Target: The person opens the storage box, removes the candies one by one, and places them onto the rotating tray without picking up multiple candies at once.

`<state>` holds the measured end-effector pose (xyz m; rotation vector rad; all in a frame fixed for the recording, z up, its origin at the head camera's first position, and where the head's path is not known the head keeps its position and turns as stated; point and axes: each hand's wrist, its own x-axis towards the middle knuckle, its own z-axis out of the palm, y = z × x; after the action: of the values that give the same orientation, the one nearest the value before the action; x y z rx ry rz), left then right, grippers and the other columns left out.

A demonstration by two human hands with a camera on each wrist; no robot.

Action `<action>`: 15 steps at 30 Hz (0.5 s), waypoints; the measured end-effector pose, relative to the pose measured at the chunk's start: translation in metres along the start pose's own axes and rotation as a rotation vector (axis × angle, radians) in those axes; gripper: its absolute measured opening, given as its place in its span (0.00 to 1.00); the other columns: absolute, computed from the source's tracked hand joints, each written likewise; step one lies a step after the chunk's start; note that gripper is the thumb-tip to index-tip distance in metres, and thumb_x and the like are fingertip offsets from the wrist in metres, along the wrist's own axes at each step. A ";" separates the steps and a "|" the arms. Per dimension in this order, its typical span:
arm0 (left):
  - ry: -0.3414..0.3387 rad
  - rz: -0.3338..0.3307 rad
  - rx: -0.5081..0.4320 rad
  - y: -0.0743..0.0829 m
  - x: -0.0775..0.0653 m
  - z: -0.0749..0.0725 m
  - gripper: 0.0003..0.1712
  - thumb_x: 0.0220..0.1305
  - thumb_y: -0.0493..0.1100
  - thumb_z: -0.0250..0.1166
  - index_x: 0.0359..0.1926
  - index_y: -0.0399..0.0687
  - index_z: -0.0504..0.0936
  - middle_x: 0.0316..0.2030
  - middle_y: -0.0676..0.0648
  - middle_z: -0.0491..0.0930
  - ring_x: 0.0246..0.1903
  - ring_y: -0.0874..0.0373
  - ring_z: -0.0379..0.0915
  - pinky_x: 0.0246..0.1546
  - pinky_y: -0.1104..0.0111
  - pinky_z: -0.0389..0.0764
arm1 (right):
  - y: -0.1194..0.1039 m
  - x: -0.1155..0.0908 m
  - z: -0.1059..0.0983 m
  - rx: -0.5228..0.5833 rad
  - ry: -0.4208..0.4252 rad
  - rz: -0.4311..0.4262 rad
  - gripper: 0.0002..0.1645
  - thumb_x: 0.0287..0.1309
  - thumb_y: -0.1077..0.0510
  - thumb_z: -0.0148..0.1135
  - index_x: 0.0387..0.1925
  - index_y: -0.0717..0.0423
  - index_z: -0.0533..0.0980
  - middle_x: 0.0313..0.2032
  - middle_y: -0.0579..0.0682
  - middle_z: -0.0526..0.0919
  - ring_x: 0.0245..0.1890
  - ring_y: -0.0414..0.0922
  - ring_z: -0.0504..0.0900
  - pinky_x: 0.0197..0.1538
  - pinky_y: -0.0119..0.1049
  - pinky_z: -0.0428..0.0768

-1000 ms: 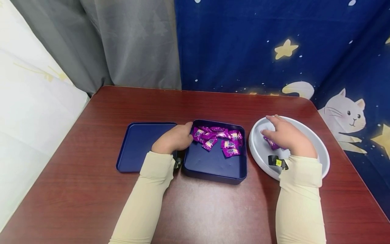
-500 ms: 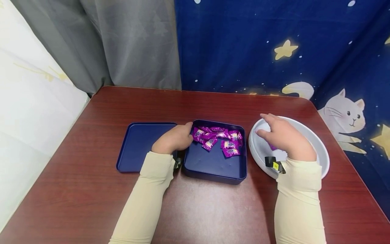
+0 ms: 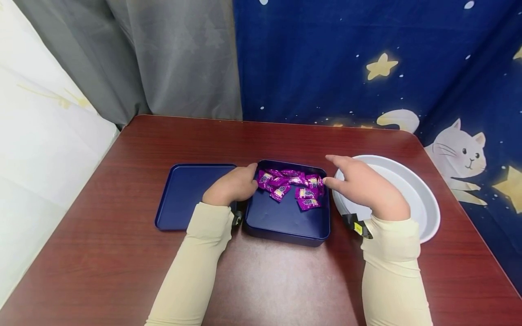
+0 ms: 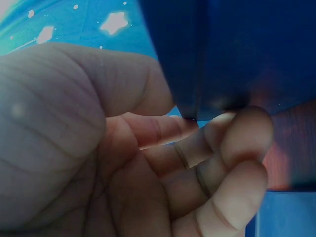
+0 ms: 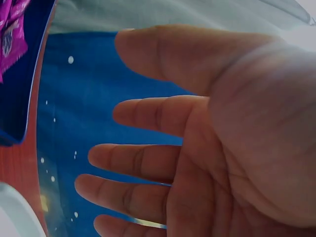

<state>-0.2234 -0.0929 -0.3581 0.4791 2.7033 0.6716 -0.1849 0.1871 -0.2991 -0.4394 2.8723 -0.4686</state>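
Observation:
Wrapped purple candies (image 3: 280,193) lie in the far half of a rectangular dark blue box (image 3: 285,222). My left hand (image 3: 232,184) holds the box at its left wall; in the left wrist view the thumb (image 4: 138,89) touches the wall and the curled fingers (image 4: 242,143) bear against its lower edge. Above the left rim of a round white plate (image 3: 424,203) is my right hand (image 3: 363,188), its fingertips near the box's right wall. The right wrist view shows an uncurled palm and spread fingers (image 5: 153,163) holding nothing. Hand and forearm cover part of the plate.
A flat dark blue lid (image 3: 189,194) lies left of the box, partly under the left hand and wrist. All stand on a reddish-brown table (image 3: 285,280). Behind it hang a grey curtain (image 3: 191,59) and a blue star-patterned cloth (image 3: 318,59).
My right hand has moved left from over the plate toward the box. A purple candy seen on the plate earlier is out of sight now. The left hand has stayed put.

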 end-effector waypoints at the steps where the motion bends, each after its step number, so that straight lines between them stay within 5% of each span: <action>1: 0.000 0.002 0.000 0.000 0.000 0.000 0.35 0.67 0.41 0.50 0.72 0.39 0.49 0.69 0.39 0.58 0.65 0.47 0.54 0.65 0.51 0.60 | -0.002 0.000 0.001 -0.001 -0.003 -0.008 0.40 0.61 0.48 0.56 0.68 0.62 0.56 0.65 0.66 0.62 0.64 0.61 0.58 0.65 0.62 0.58; 8: -0.013 -0.002 0.003 -0.001 0.000 0.000 0.35 0.67 0.42 0.49 0.72 0.39 0.49 0.69 0.40 0.57 0.64 0.48 0.55 0.64 0.52 0.62 | -0.011 0.007 0.008 -0.002 0.002 -0.048 0.39 0.60 0.49 0.57 0.67 0.62 0.59 0.60 0.65 0.69 0.58 0.58 0.67 0.63 0.59 0.64; 15: -0.028 -0.009 0.000 -0.001 0.000 0.000 0.36 0.68 0.43 0.49 0.72 0.40 0.49 0.69 0.40 0.58 0.64 0.49 0.55 0.64 0.52 0.62 | -0.019 0.016 0.020 0.009 -0.031 -0.037 0.39 0.58 0.48 0.58 0.67 0.59 0.60 0.64 0.63 0.65 0.64 0.58 0.60 0.65 0.58 0.60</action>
<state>-0.2239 -0.0938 -0.3591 0.4727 2.6779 0.6579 -0.1901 0.1588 -0.3138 -0.4946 2.8354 -0.4769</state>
